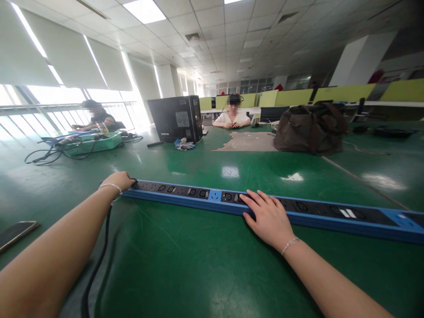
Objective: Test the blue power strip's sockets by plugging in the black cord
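A: Where does the power strip (214,196) lie?

B: Lengthwise across the green table (185,269), running from the left out past the right edge of view — its length probably explains why the hands rest so far apart.

A: How do they hold it?

B: The left hand (117,180) is curled over the left end; I can't tell whether it grips anything. The right hand (269,216) lies open, fingers across the sockets and thumb at the near side, likely steadying it.

A: And the black cable (102,251)?

B: It trails from beside the left wrist toward the near edge, which leaves the sockets uncovered.

A: What's around them?

B: A phone (16,233) sits near left, apart from the strip. Farther off stand a green basket (94,145) at left, a computer case (175,119) with gloves (184,144) just beside it, and a brown bag (296,130) at right — set back, perhaps, to give the strip room.
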The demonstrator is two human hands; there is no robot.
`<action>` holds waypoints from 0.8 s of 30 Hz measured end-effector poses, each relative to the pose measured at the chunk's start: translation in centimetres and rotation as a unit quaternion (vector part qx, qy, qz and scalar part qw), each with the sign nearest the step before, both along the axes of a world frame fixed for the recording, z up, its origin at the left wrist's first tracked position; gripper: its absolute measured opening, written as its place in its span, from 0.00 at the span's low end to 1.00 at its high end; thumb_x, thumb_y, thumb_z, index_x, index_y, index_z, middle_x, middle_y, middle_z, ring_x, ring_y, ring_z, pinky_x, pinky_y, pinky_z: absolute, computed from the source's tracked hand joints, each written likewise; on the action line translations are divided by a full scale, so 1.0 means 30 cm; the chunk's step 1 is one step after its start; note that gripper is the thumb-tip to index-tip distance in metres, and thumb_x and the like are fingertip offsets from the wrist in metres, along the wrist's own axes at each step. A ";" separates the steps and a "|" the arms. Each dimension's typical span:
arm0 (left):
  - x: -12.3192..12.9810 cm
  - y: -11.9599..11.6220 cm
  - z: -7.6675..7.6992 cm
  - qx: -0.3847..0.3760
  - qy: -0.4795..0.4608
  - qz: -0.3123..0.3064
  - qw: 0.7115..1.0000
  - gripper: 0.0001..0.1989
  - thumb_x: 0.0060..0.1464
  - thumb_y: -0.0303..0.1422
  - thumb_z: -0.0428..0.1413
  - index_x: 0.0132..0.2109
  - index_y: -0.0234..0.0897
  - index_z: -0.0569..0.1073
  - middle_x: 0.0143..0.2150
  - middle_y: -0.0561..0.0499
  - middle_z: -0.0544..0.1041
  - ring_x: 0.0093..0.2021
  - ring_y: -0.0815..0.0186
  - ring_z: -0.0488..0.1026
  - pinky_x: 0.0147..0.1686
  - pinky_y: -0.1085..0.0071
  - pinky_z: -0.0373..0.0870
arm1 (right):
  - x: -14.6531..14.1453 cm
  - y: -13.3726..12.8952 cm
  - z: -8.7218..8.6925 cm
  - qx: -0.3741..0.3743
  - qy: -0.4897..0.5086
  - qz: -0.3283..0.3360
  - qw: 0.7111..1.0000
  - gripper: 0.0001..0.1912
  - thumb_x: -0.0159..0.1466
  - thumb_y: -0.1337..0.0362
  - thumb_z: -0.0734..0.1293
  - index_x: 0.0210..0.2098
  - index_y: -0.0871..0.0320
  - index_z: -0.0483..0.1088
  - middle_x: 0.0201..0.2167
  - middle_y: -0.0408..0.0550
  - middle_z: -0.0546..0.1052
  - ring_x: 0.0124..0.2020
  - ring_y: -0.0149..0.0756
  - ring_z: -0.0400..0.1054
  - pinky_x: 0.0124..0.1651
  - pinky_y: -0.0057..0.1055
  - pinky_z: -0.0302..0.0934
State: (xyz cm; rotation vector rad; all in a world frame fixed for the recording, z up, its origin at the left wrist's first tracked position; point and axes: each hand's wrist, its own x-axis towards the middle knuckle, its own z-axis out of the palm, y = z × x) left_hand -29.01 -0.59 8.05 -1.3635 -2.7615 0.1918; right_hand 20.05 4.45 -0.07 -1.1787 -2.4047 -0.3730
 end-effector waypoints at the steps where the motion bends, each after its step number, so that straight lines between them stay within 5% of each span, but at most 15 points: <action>1: 0.004 0.000 -0.003 0.001 0.001 0.000 1.000 0.20 0.50 0.41 0.48 0.39 0.29 0.76 0.42 0.34 0.77 0.43 0.53 0.73 0.41 0.64 0.67 | 0.000 0.001 -0.001 0.000 0.000 0.001 1.000 0.23 0.61 0.58 0.59 0.56 0.47 0.63 0.58 0.43 0.66 0.58 0.46 0.57 0.56 0.46 0.49; 18: 0.049 -0.034 -0.017 0.044 -0.023 0.036 0.998 0.23 0.51 0.42 0.48 0.44 0.28 0.74 0.43 0.36 0.77 0.44 0.54 0.73 0.40 0.66 0.67 | 0.003 0.001 0.000 0.005 -0.008 0.006 1.000 0.24 0.61 0.59 0.60 0.57 0.48 0.63 0.59 0.44 0.65 0.58 0.47 0.56 0.56 0.45 0.49; 24: 0.056 -0.049 -0.053 0.073 -0.005 0.035 0.997 0.24 0.53 0.42 0.44 0.47 0.28 0.72 0.48 0.33 0.74 0.51 0.51 0.69 0.47 0.62 0.64 | 0.002 0.000 -0.001 0.006 -0.007 0.008 1.000 0.24 0.61 0.59 0.60 0.57 0.48 0.63 0.59 0.44 0.65 0.58 0.46 0.56 0.56 0.45 0.49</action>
